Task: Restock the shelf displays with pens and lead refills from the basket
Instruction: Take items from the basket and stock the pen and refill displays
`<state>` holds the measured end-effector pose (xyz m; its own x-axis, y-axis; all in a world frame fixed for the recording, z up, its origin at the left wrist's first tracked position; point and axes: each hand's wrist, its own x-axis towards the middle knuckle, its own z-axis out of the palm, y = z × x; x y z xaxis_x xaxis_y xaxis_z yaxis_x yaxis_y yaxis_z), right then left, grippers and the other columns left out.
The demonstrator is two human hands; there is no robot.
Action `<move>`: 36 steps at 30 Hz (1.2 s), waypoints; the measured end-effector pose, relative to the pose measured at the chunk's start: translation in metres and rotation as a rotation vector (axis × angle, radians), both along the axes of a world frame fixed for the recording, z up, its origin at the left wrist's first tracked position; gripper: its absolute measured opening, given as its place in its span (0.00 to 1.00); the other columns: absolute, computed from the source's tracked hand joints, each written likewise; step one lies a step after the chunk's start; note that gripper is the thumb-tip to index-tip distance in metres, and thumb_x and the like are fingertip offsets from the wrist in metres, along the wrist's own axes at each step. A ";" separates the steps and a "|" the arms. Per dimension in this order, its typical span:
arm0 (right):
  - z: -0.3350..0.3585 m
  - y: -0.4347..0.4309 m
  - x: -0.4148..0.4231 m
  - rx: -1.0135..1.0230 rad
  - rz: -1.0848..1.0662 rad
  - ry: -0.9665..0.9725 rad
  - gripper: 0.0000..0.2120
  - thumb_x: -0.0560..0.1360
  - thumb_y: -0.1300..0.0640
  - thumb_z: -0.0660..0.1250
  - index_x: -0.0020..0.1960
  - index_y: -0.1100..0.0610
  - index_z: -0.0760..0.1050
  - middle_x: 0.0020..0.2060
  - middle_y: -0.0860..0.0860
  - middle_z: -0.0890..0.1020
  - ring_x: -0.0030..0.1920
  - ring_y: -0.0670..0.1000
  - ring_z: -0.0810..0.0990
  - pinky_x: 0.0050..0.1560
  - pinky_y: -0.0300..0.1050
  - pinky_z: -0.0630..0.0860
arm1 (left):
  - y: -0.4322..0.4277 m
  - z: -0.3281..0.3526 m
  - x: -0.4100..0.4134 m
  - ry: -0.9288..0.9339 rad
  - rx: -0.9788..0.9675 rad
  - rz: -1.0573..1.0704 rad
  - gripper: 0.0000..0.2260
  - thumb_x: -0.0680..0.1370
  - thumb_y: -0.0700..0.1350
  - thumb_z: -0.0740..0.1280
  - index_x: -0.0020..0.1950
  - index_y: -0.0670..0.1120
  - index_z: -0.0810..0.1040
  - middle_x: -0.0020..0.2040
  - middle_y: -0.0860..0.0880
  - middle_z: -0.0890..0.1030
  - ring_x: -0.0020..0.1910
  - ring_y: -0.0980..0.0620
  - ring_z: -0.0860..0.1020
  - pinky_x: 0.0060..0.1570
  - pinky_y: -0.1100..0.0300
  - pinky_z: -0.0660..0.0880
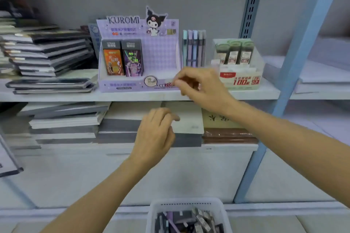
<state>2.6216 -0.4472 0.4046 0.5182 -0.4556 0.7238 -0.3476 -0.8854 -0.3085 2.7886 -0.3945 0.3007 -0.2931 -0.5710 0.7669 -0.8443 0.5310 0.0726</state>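
We see two bare forearms, no sleeves in frame. Left hand (155, 134) and right hand (202, 89): no gloves, rings, watch or wristbands visible. Fingers (186, 78) bare, nails short as far as we can tell; motion blur softens finer detail.

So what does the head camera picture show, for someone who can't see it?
A person's right hand reaches to a purple display box on a shelf, left hand lower, both empty. Pens and lead refills stand beside it; a white basket waits below.
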 end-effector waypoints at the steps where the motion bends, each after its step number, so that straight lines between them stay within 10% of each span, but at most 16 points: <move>1: -0.029 0.007 0.008 0.058 0.041 0.075 0.07 0.78 0.57 0.66 0.47 0.60 0.80 0.35 0.46 0.80 0.34 0.46 0.77 0.36 0.36 0.71 | 0.006 -0.029 0.003 -0.013 0.082 0.002 0.13 0.68 0.30 0.68 0.50 0.41 0.79 0.47 0.44 0.78 0.43 0.43 0.75 0.38 0.49 0.71; 13: -0.387 0.034 0.009 1.016 -0.111 0.780 0.17 0.78 0.50 0.65 0.63 0.58 0.72 0.57 0.54 0.80 0.55 0.55 0.79 0.54 0.49 0.76 | 0.072 -0.291 0.038 -0.037 0.899 0.127 0.19 0.63 0.31 0.76 0.53 0.39 0.83 0.52 0.42 0.84 0.46 0.44 0.84 0.40 0.57 0.80; 18: -0.461 0.060 0.026 1.187 -0.307 0.695 0.22 0.75 0.45 0.68 0.60 0.60 0.69 0.56 0.56 0.75 0.53 0.55 0.77 0.53 0.52 0.76 | 0.090 -0.336 0.050 0.069 1.057 0.169 0.25 0.79 0.35 0.61 0.76 0.45 0.63 0.77 0.49 0.60 0.75 0.50 0.63 0.71 0.59 0.61; 28: -0.493 0.070 0.058 1.287 -0.379 0.406 0.19 0.74 0.51 0.71 0.29 0.53 0.68 0.26 0.47 0.71 0.28 0.46 0.71 0.27 0.33 0.65 | 0.088 -0.345 0.054 0.172 1.023 0.146 0.20 0.77 0.31 0.64 0.68 0.41 0.74 0.72 0.45 0.70 0.72 0.48 0.67 0.70 0.62 0.56; 36: -0.449 0.052 0.040 1.514 -0.084 0.169 0.10 0.76 0.52 0.69 0.37 0.54 0.78 0.25 0.45 0.80 0.25 0.43 0.77 0.29 0.34 0.72 | 0.073 -0.331 0.034 0.565 1.217 0.100 0.16 0.80 0.42 0.65 0.67 0.46 0.72 0.55 0.51 0.79 0.52 0.57 0.77 0.54 0.66 0.73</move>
